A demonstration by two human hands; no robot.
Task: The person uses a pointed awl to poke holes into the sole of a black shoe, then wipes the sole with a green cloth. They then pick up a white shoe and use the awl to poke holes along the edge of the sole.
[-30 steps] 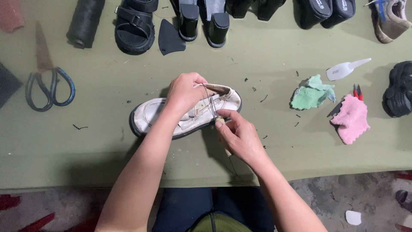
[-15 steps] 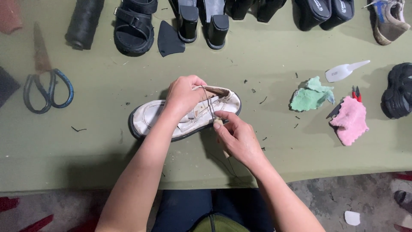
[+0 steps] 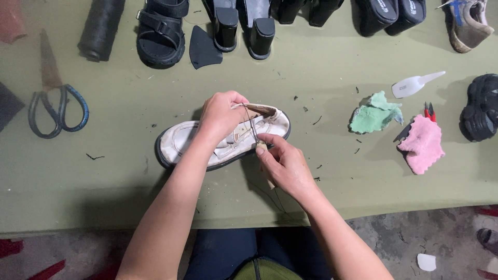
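An olive desk [image 3: 129,186] fills the frame. At its centre lies one white sandal [image 3: 181,142], sole down; it looks light, with a stiff sole and soft straps, best pinned from above over the straps. The left hand [image 3: 220,114] does so, its grip clenched over the strap. The right hand [image 3: 285,166], just below the heel, has its grip pinched round one sewing awl [image 3: 258,140], thin and probably sharp, with dark thread trailing. One pair of scissors [image 3: 54,103] lies far left; two cloths, green [image 3: 374,114] and pink [image 3: 421,145], lie right.
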